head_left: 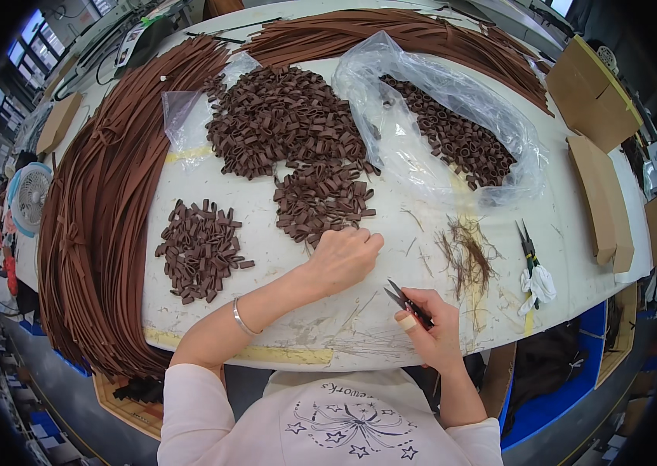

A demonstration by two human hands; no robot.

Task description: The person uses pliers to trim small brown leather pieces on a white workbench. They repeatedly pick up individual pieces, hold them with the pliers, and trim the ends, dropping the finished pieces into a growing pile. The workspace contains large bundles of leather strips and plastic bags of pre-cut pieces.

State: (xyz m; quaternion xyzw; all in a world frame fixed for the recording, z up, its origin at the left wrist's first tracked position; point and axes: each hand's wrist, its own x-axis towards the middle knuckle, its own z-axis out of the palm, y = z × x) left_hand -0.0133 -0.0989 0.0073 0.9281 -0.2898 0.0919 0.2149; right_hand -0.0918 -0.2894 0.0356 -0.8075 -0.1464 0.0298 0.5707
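My left hand (345, 259) reaches to the near edge of a pile of small brown strap loops (321, 203). Its fingers are curled closed, and what they hold, if anything, is hidden. In my right hand (439, 330) is a pair of thread snips (411, 304), dark-handled, with the blade tips apart and pointing up and left towards my left hand. Tape is wrapped round a digit of that hand. A bigger heap of the same loops (282, 116) lies behind, joined to the pile. A smaller separate heap of loops (198, 252) sits to the left.
Long brown straps (103, 202) lie bundled along the table's left side and another bundle (391, 31) along its back. A clear plastic bag (414, 147) holds more loops. Right of my hands are thread scraps (468, 252), pliers (528, 248) with a white wrapping and cardboard pieces (600, 198).
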